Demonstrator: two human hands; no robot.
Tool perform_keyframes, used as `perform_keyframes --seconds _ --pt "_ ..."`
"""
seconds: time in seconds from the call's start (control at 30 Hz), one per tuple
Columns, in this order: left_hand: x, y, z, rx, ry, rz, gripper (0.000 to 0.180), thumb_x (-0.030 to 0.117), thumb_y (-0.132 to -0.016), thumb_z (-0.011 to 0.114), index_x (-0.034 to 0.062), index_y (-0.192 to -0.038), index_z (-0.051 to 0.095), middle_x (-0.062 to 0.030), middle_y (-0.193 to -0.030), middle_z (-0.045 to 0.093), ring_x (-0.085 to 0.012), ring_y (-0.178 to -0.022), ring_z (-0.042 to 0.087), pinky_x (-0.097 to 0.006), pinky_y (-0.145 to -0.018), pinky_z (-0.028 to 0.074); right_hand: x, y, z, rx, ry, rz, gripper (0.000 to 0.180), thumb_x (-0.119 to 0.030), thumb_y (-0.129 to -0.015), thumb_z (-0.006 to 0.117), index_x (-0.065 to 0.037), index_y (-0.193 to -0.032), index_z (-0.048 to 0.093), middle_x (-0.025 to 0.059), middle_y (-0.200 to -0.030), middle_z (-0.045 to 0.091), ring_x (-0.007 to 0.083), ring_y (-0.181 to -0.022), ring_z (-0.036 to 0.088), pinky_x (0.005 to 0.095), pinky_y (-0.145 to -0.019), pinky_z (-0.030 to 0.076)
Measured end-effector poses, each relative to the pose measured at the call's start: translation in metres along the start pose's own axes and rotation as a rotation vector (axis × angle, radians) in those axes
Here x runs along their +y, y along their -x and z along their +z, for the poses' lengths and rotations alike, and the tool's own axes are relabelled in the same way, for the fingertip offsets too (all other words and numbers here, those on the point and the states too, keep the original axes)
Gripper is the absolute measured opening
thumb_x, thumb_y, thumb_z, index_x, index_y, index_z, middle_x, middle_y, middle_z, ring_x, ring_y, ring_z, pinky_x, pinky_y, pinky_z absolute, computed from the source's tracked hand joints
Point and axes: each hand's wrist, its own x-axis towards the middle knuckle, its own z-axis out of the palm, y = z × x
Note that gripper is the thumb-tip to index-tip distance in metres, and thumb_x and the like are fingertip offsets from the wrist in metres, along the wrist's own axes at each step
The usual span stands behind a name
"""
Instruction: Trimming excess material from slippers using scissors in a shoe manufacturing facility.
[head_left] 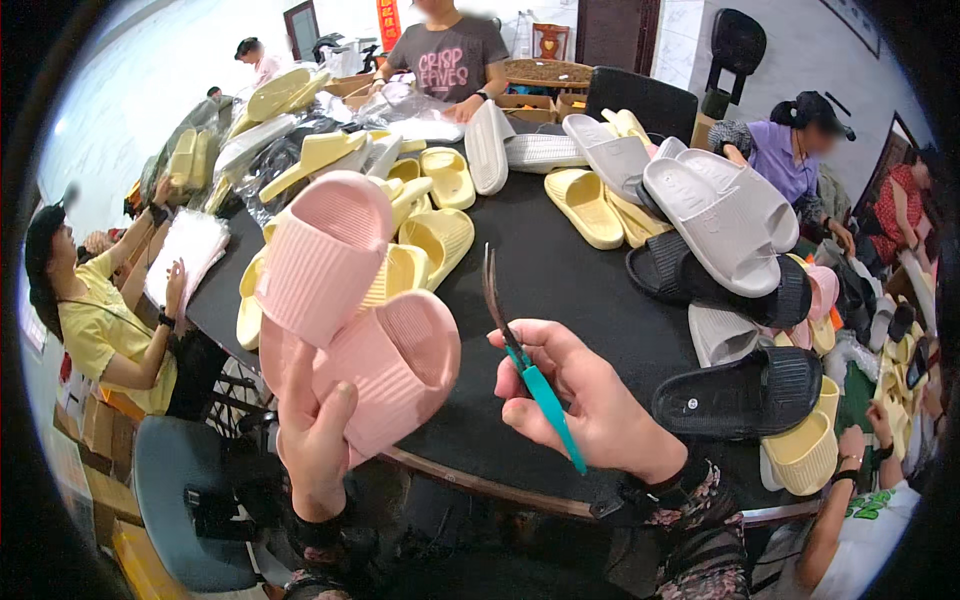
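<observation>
My left hand (312,435) grips a pair of pink ribbed slide slippers (325,265) above the near edge of the table. The slippers overlap, one above the other, and their open toe ends show. To their right, my right hand (610,415) is closed around a slim tool with a teal handle (545,400). The tool's thin, curved dark metal tip (492,290) points up and away from me, apart from the slippers; its exact kind is unclear. Yellow slippers (440,240) lie on the table just behind the pink pair.
Grey, black and yellow slippers are piled on the right of the black table (560,300). Bagged slippers (270,140) heap up at the far left. Co-workers sit or stand around the table. A blue-grey chair (185,500) stands at the lower left, near cardboard boxes (105,430).
</observation>
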Motion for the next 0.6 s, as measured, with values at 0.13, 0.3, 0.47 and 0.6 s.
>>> perform_keyframes --seconds 0.13,0.3,0.47,0.6 --pt "-0.003 0.012 -0.001 -0.039 -0.168 -0.074 0.052 -0.001 -0.079 0.055 -0.0063 -0.129 0.046 -0.0103 -0.110 0.059 -0.0130 -0.092 0.057 -0.023 -0.081 0.044 -0.002 0.004 -0.002 0.024 0.001 -0.011 0.049 -0.006 -0.086 0.062 0.000 -0.129 0.038 0.0037 -0.094 0.054 0.0080 -0.087 0.051 0.0224 -0.079 0.044" --pt "-0.020 0.019 0.005 -0.478 -0.357 -0.119 0.043 0.006 -0.085 0.061 -0.0055 -0.124 0.049 -0.0099 -0.098 0.064 -0.0127 -0.084 0.060 -0.026 -0.073 0.048 -0.006 0.014 -0.001 0.045 -0.069 -0.040 0.048 -0.006 -0.086 0.062 0.000 -0.128 0.040 0.0043 -0.097 0.056 0.0086 -0.091 0.053 0.0232 -0.082 0.044" --pt "-0.061 0.022 0.005 -0.576 -0.541 -0.097 0.044 0.010 -0.086 0.062 -0.0010 -0.127 0.048 -0.0088 -0.090 0.064 -0.0110 -0.076 0.059 -0.026 -0.067 0.047 -0.006 0.007 -0.005 0.067 -0.010 0.011 0.050 -0.007 -0.085 0.064 0.000 -0.128 0.041 0.0042 -0.097 0.057 0.0079 -0.089 0.053 0.0230 -0.081 0.044" --pt "-0.056 0.023 -0.005 -0.345 -0.492 -0.133 0.028 0.000 -0.087 0.054 -0.0027 -0.115 0.057 -0.0043 -0.077 0.057 -0.0093 -0.071 0.055 -0.022 -0.066 0.045 -0.003 0.003 -0.009 0.123 -0.053 -0.051 0.048 -0.009 -0.084 0.065 0.001 -0.126 0.044 0.0041 -0.092 0.058 0.0068 -0.082 0.054 0.0211 -0.075 0.045"
